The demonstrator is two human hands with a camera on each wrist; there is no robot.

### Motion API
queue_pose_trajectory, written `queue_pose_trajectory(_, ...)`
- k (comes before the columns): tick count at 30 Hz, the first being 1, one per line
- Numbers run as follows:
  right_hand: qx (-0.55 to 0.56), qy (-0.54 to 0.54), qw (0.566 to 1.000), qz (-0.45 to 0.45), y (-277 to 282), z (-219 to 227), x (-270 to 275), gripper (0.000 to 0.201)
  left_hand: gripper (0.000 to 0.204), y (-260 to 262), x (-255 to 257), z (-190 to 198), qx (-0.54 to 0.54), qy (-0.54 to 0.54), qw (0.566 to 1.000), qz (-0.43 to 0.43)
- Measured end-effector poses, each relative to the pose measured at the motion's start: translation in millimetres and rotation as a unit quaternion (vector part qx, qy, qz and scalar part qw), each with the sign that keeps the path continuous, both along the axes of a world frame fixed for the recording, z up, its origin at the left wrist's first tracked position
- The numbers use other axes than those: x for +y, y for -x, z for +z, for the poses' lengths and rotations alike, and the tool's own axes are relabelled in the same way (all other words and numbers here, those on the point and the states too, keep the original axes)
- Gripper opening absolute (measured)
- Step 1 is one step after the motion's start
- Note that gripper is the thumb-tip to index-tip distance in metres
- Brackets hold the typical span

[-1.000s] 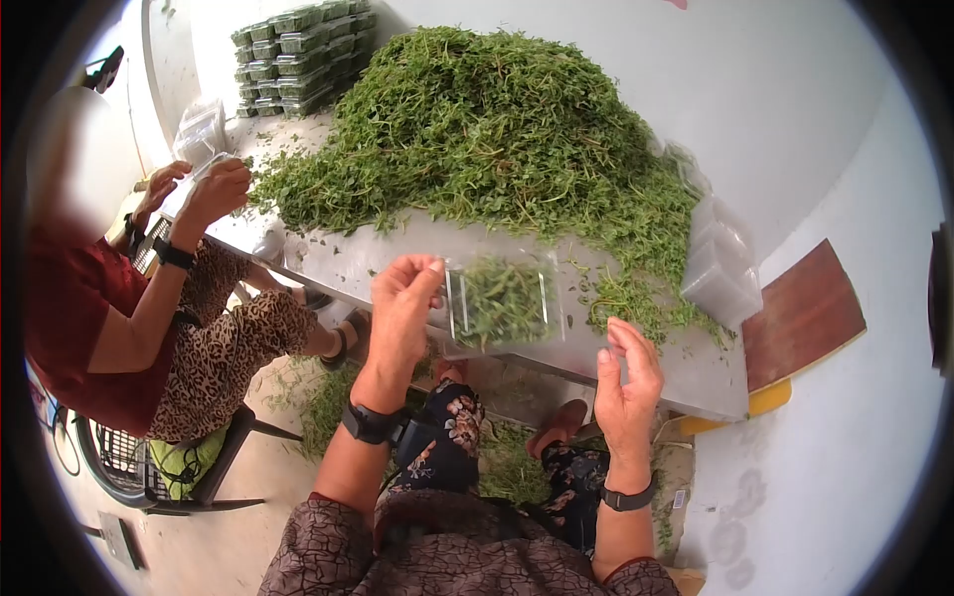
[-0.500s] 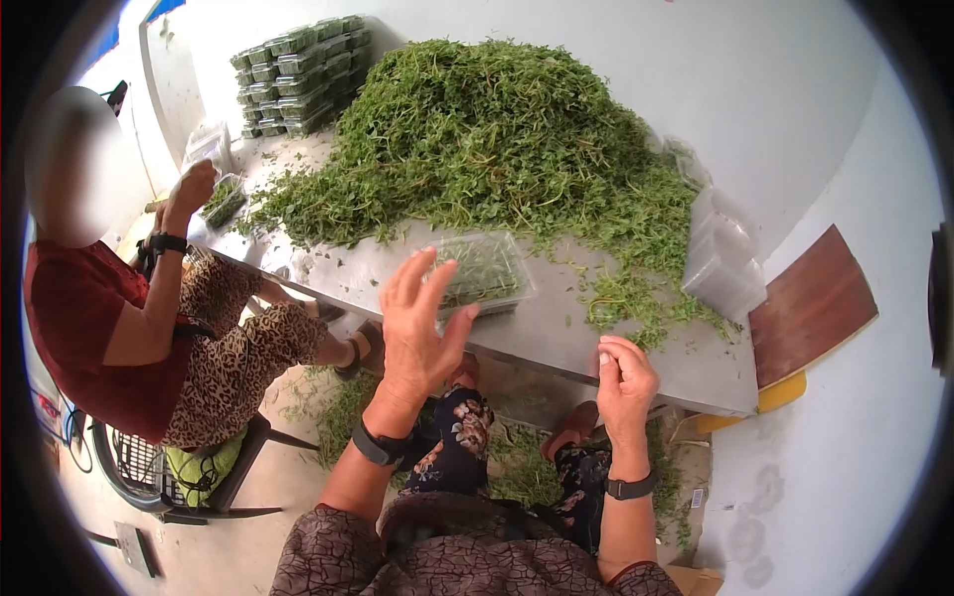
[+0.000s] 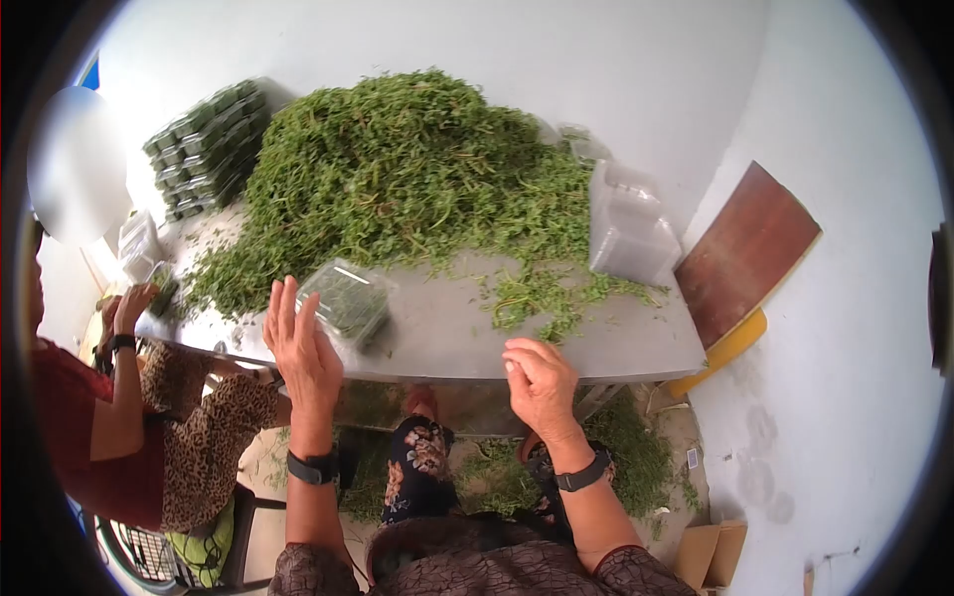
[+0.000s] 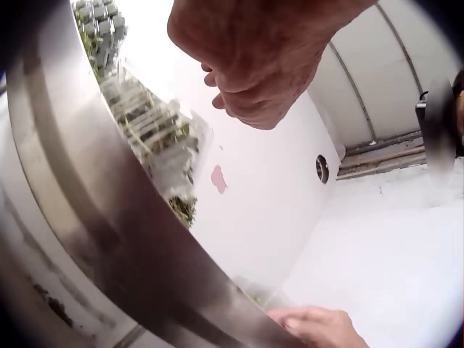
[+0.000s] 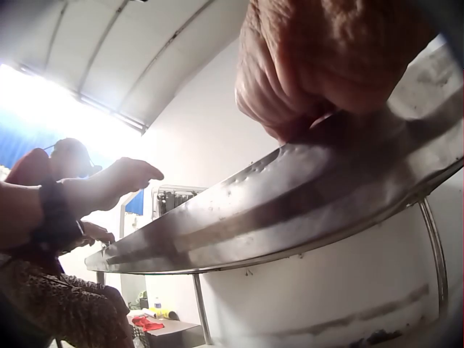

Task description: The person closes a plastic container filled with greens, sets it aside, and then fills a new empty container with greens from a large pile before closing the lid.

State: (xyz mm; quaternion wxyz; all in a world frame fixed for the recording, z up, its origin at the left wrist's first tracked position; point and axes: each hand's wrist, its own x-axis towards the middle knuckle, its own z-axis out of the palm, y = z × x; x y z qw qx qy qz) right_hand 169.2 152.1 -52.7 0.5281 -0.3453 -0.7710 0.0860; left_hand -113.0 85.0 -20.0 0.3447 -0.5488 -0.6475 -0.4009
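Your left hand (image 3: 306, 350) is open, fingers straight, just beside a clear container (image 3: 345, 301) of greens on the table (image 3: 437, 338). Your right hand (image 3: 543, 389) is loosely curled near the table's front edge (no grip visible). Beyond rise the leafy heap (image 3: 397, 179), stacked filled containers (image 3: 206, 149) and nested clear containers (image 3: 633, 226).
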Motion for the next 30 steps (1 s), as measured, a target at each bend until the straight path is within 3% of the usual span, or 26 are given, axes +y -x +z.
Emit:
queue_pose_trajectory(5, -0.003, -0.001, 1.000, 0.006, -0.8, 2.9, -0.2, 0.012, 0.040, -52.1, 7.6, -0.5, -0.007, 0.087, 0.992, -0.087)
queue_pose_trajectory(7, -0.005, -0.001, 1.000, 0.000, -1.3, 3.8, -1.1, 0.011, 0.040, -47.2, 16.0, -11.7, 0.031, 0.145, 0.987, -0.061)
queue_pose_trajectory(9, -0.013, 0.003, 1.000, 0.009, -2.2, 2.8, -0.9, 0.012, 0.035, -34.5, 20.5, -16.3, 0.038, 0.123, 0.990, -0.058)
queue_pose_trajectory(15, -0.005, -0.008, 1.000, 0.015, -1.4, -2.2, 2.6, 0.015, 0.027, -7.3, 18.7, -16.5, 0.028, 0.077, 0.993, 0.083)
queue_pose_trajectory(17, -0.011, -0.003, 1.000, 0.009, -1.1, -2.6, 1.6, 0.014, 0.023, -12.5, 22.4, -17.8, 0.049, 0.044, 0.995, 0.074)
queue_pose_trajectory(20, -0.022, 0.011, 0.999, 0.020, -3.0, -0.7, 1.8, 0.012, 0.021, -35.7, 28.1, -14.1, 0.068, 0.050, 0.993, -0.079)
queue_pose_trajectory(21, -0.024, 0.010, 0.999, 0.020, -4.4, 0.7, 2.3, 0.012, 0.021, -41.7, 31.0, -16.0, 0.066, 0.049, 0.994, -0.078)
queue_pose_trajectory(23, 0.026, 0.102, 0.991, 0.085, -10.8, 6.5, 4.8, 0.012, 0.026, -52.0, 40.2, -21.7, 0.033, 0.062, 0.977, -0.200)
queue_pose_trajectory(24, 0.023, 0.101, 0.991, 0.084, -15.5, 12.7, 7.4, 0.012, 0.023, -56.9, 40.6, -18.3, 0.046, 0.071, 0.976, -0.201)
queue_pose_trajectory(30, -0.062, -0.100, 0.983, -0.142, -63.2, 76.6, 52.7, 0.018, 0.025, -58.7, 36.7, -25.8, -0.069, 0.077, 0.972, -0.209)
